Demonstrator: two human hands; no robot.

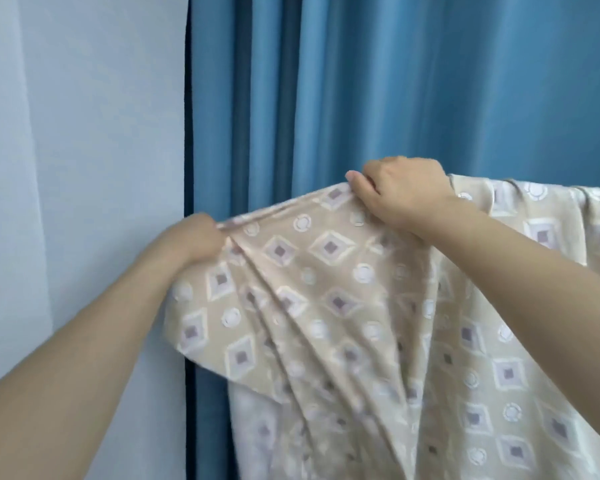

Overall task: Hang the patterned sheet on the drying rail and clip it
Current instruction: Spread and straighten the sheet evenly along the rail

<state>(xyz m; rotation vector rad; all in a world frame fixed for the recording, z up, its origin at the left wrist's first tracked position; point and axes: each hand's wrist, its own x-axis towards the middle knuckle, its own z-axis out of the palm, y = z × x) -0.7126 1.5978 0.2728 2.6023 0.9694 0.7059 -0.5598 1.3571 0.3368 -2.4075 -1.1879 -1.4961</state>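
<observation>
Both hands pinch the top edge of the patterned sheet (326, 306): the left hand (196, 237) bunches the fabric at its left end, and the right hand (400, 195) curls its fingers over the edge further right and higher, so the cloth stretches taut between them and falls in diagonal folds. To the right of the right hand the beige sheet, printed with diamonds and circles, is draped over something it hides completely. Close behind hangs a blue curtain (395, 81), and a pale wall (84, 133) stands to the left.
</observation>
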